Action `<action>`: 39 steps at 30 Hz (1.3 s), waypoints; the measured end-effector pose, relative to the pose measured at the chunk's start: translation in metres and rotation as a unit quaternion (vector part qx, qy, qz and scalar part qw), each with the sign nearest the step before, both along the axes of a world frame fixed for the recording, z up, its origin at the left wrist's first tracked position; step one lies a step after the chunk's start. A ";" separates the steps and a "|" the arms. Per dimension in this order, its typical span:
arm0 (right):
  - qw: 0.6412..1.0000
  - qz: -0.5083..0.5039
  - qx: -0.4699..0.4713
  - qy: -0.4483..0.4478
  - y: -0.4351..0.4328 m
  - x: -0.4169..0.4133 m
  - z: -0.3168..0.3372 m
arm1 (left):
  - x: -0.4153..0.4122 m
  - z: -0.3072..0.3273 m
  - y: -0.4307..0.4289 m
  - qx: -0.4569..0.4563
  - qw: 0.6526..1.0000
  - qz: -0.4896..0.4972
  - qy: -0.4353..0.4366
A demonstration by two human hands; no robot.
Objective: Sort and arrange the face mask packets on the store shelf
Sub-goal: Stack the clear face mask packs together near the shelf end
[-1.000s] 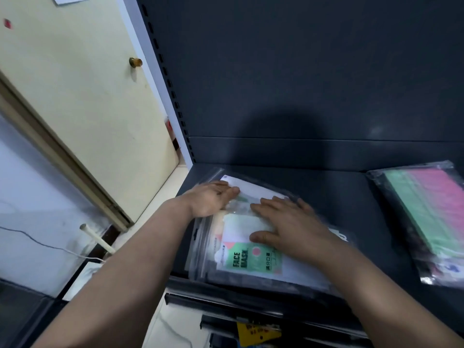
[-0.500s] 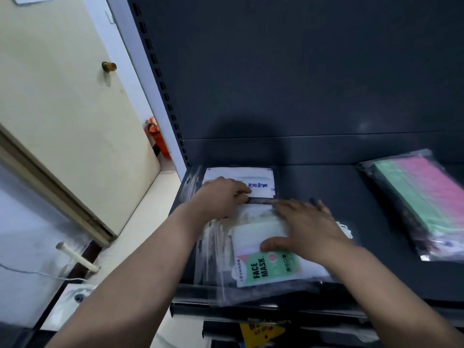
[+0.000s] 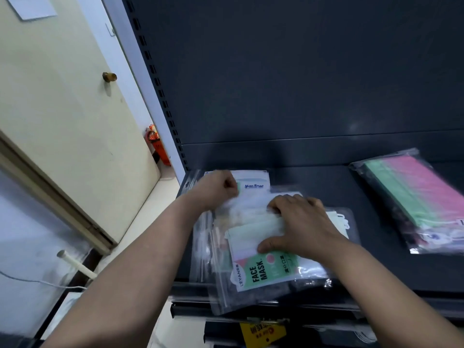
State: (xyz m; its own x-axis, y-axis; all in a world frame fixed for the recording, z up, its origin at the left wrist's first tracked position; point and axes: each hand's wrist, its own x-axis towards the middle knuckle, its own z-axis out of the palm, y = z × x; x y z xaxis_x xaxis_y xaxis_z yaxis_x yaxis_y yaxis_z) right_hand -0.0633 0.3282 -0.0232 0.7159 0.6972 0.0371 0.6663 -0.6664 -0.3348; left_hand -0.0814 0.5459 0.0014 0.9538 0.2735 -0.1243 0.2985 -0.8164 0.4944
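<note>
A stack of clear face mask packets lies at the left end of the dark shelf. The top packet has a green FACE MASK label and hangs over the shelf's front edge. My right hand presses flat on that packet, fingers curled over its far edge. My left hand is curled at the stack's far left corner, pinching the edge of a packet. Behind it a white packet with blue print lies against the back panel. A packet of green and pink masks lies at the right.
The dark back panel rises behind the shelf, with a white slotted upright at its left. Left of that are a cream door and a red extinguisher on the floor. A yellow tag hangs below the shelf edge.
The stack has slid toward the front edge, and the top packet now overhangs it. My left hand went from flat to curled at the far left corner. The white packet behind became uncovered.
</note>
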 end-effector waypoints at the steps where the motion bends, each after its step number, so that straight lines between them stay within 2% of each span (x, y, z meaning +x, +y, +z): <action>1: 1.000 0.011 0.004 -0.015 0.003 -0.002 0.002 | 0.001 0.003 0.009 0.019 0.999 0.023 -0.028; 5: 0.999 0.021 0.010 -0.028 0.022 -0.001 0.001 | 0.006 0.011 0.034 0.145 0.975 0.102 -0.131; 7: 1.000 0.012 0.006 -0.010 0.031 0.002 -0.003 | 0.007 0.008 0.035 0.173 0.976 0.078 -0.111; 11: 1.000 -0.001 -0.016 0.024 0.038 0.004 -0.015 | -0.001 -0.011 0.032 0.118 0.990 -0.040 0.066; 17: 1.000 -0.013 0.020 0.017 0.052 0.002 -0.012 | -0.019 -0.013 0.043 0.062 0.987 -0.141 0.041; 22: 0.998 -0.032 0.049 -0.005 0.042 -0.006 -0.011 | -0.026 -0.015 0.040 0.066 0.988 -0.141 0.022; 26: 0.997 -0.037 0.061 -0.021 0.041 -0.012 -0.008 | -0.031 -0.002 0.030 -0.017 0.997 -0.064 -0.042; 30: 0.995 -0.030 0.085 -0.053 0.046 -0.017 0.002 | -0.036 0.016 0.034 -0.075 0.990 -0.094 0.070; 34: 0.989 -0.025 0.121 -0.084 0.041 -0.022 0.000 | -0.037 0.021 0.043 -0.192 0.978 -0.054 0.061; 39: 0.989 -0.030 0.117 -0.080 0.038 -0.026 -0.010 | -0.031 0.017 0.046 -0.204 0.964 -0.050 0.164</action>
State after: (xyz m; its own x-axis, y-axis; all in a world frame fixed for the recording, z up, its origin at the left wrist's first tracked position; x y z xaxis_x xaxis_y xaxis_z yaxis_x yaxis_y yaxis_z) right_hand -0.0891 0.3663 -0.0330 0.7276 0.6126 0.3086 0.6848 -0.6223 -0.3792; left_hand -0.1124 0.5918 0.0188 0.8646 0.0465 -0.5003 0.4221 -0.6074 0.6729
